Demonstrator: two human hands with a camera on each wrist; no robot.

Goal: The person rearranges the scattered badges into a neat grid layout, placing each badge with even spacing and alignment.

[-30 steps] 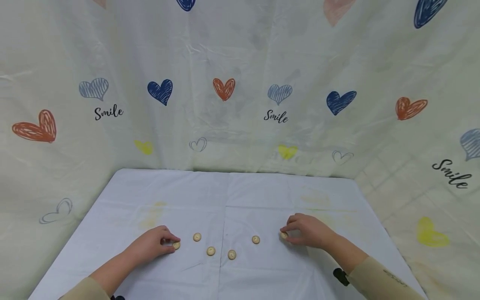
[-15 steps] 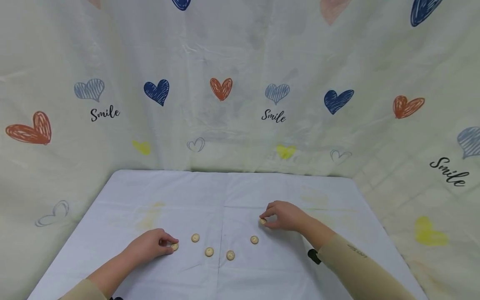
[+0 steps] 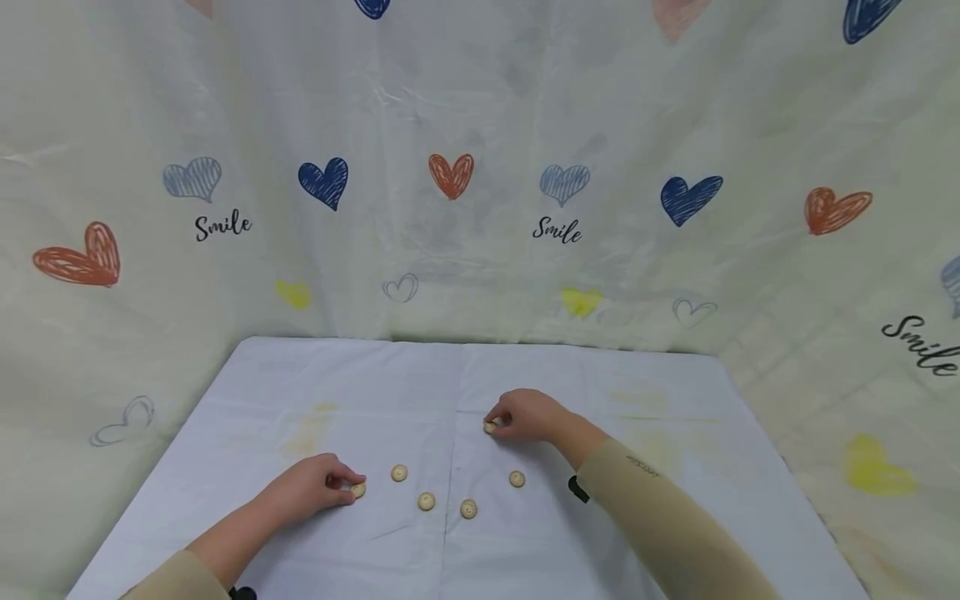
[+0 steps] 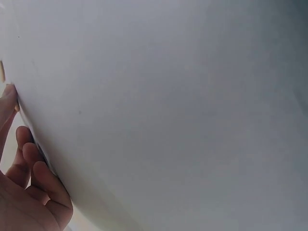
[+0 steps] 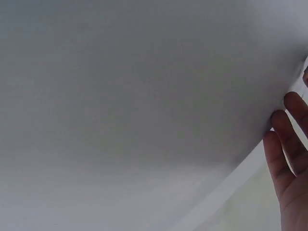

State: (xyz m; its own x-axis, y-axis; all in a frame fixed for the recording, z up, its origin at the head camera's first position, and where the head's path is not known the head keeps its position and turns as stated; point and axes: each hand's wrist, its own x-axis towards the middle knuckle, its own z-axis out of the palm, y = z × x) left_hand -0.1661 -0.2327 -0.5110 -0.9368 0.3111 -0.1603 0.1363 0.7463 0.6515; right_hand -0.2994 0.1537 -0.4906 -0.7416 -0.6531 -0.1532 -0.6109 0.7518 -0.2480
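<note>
My left hand [image 3: 315,485] pinches a round pale wooden button [image 3: 358,491] at the left end of a loose curve of buttons, close on the white cloth. Farther back, right of the centre crease, my right hand [image 3: 525,415] pinches another such button [image 3: 490,427] between thumb and finger. Between and in front of the hands lie several loose buttons: one [image 3: 399,472] beside the left hand, two nearer the front [image 3: 426,501], and one [image 3: 517,478] in front of the right hand. Both wrist views show mostly cloth, with curled fingers [image 4: 45,178] at the left wrist view's edge.
A white cloth with creases and faint yellow stains covers the table [image 3: 360,383]. Behind it and at both sides hangs a pale curtain [image 3: 480,275] printed with hearts and lettering. A dark strap piece [image 3: 578,489] sits under the right sleeve.
My right hand has carried its button leftward and back across the cloth, from the right end of the curve. The left hand stays at its button, and the loose buttons lie as before.
</note>
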